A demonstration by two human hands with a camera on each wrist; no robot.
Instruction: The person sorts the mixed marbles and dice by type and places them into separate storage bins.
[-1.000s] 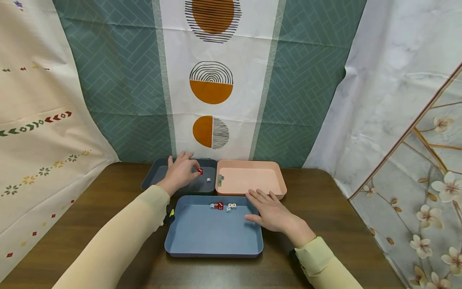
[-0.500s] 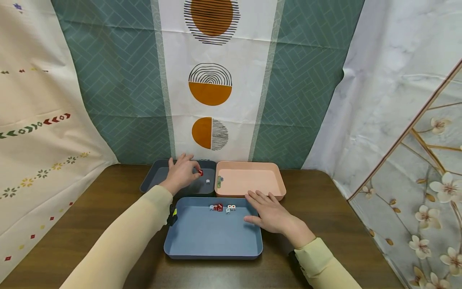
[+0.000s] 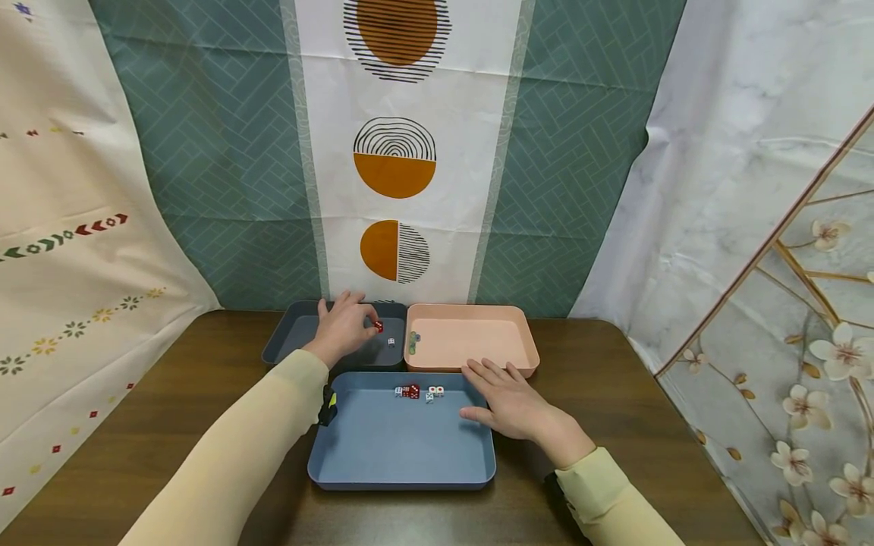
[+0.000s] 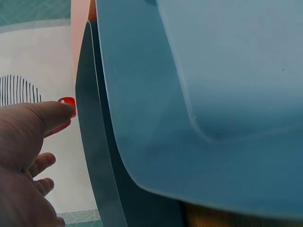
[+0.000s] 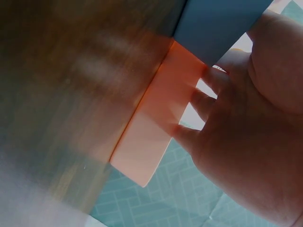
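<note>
My left hand (image 3: 350,326) hovers over the dark grey tray (image 3: 290,341) at the back left and pinches a red die (image 3: 378,326) at its fingertips. In the left wrist view the thumb (image 4: 45,116) touches that red die (image 4: 67,105) above the tray's rim. A white die (image 3: 391,342) lies in the dark tray just right of the hand. My right hand (image 3: 505,398) rests flat, fingers straight, on the right rim of the blue tray (image 3: 403,455). Several red and white dice (image 3: 418,391) sit in a cluster at that tray's far edge.
A pink tray (image 3: 478,341) with small green pieces (image 3: 413,341) in its left corner stands behind the blue tray, touching the dark one. All three sit on a brown wooden table (image 3: 614,394). Patterned cloth hangs close behind and on both sides.
Neither hand has visibly moved; the left still holds the red die over the dark tray. Only the view has shifted slightly.
</note>
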